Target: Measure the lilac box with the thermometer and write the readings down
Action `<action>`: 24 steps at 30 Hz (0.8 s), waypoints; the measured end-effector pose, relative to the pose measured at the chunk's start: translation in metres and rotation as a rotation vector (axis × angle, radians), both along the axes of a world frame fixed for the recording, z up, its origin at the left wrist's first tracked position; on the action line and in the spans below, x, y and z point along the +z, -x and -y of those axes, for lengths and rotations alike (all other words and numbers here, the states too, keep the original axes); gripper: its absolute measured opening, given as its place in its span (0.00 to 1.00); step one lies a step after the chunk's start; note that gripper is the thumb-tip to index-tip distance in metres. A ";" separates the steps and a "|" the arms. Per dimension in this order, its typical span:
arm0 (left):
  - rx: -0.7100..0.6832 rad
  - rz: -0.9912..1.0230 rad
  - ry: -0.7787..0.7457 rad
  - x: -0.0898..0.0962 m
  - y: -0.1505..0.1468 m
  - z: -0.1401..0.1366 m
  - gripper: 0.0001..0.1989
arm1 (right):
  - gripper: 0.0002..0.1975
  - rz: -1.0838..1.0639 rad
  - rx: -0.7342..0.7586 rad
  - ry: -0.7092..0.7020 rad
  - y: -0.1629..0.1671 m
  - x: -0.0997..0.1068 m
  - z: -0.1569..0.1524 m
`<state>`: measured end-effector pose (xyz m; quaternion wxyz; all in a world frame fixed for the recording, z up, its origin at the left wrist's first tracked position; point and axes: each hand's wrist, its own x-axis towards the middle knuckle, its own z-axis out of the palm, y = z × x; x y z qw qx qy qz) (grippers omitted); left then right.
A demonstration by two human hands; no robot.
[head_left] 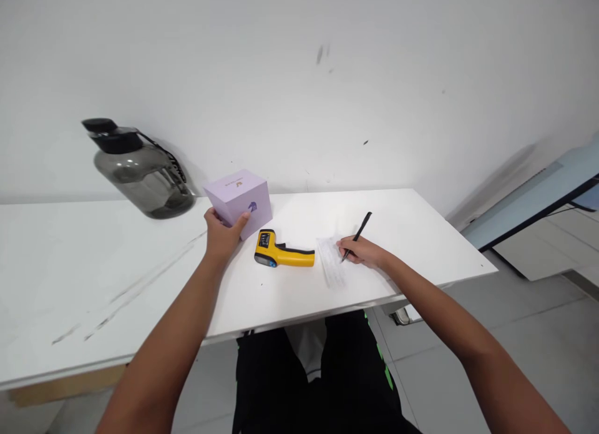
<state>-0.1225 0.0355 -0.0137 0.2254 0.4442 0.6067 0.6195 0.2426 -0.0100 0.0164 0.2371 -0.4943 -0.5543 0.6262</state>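
My left hand grips the lower near part of a lilac box, its thumb on the front face with a dark purple mark. In my right hand a black pen is held in a writing grip, its tip down at a slip of white paper. Faint marks cover the paper, too blurred to read. Between my two hands lies a yellow and black infrared thermometer on its side, its handle pointing toward the paper.
A large smoky-grey water bottle with a black lid and strap stands at the back left by the wall. The white table has its right end near a pale blue-grey panel. My legs are under the front edge.
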 end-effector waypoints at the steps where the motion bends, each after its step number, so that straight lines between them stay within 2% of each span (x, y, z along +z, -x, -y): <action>1: 0.001 -0.001 0.003 0.000 0.000 0.000 0.39 | 0.16 -0.011 0.006 0.009 0.004 0.002 -0.002; 4: -0.001 -0.021 0.034 0.003 0.000 0.002 0.40 | 0.19 -0.055 -0.042 -0.021 0.021 0.007 -0.011; 7: 0.004 -0.032 0.065 0.005 -0.001 0.004 0.40 | 0.26 0.005 -0.134 -0.158 0.039 0.013 -0.024; 10: -0.005 -0.028 0.061 0.007 -0.001 0.004 0.39 | 0.27 0.317 -0.209 -0.480 0.052 0.017 -0.038; 12: -0.011 -0.037 0.055 0.007 -0.002 0.005 0.38 | 0.21 0.554 -0.215 -0.709 0.057 0.014 -0.046; 13: -0.011 -0.045 0.055 0.008 -0.002 0.005 0.38 | 0.17 0.640 -0.219 -0.777 0.058 0.010 -0.048; 15: -0.008 -0.059 0.059 0.008 -0.002 0.006 0.37 | 0.10 0.723 -0.233 -0.799 0.059 0.000 -0.052; 18: -0.006 -0.073 0.065 0.008 -0.003 0.007 0.37 | 0.17 0.670 -0.251 -0.755 0.056 -0.014 -0.054; 22: 0.000 -0.065 0.049 0.004 -0.003 0.005 0.37 | 0.17 0.483 -0.253 -0.817 0.048 -0.021 -0.056; 24: 0.001 -0.052 0.033 0.003 -0.002 0.004 0.37 | 0.16 0.480 -0.257 -0.847 0.047 -0.020 -0.056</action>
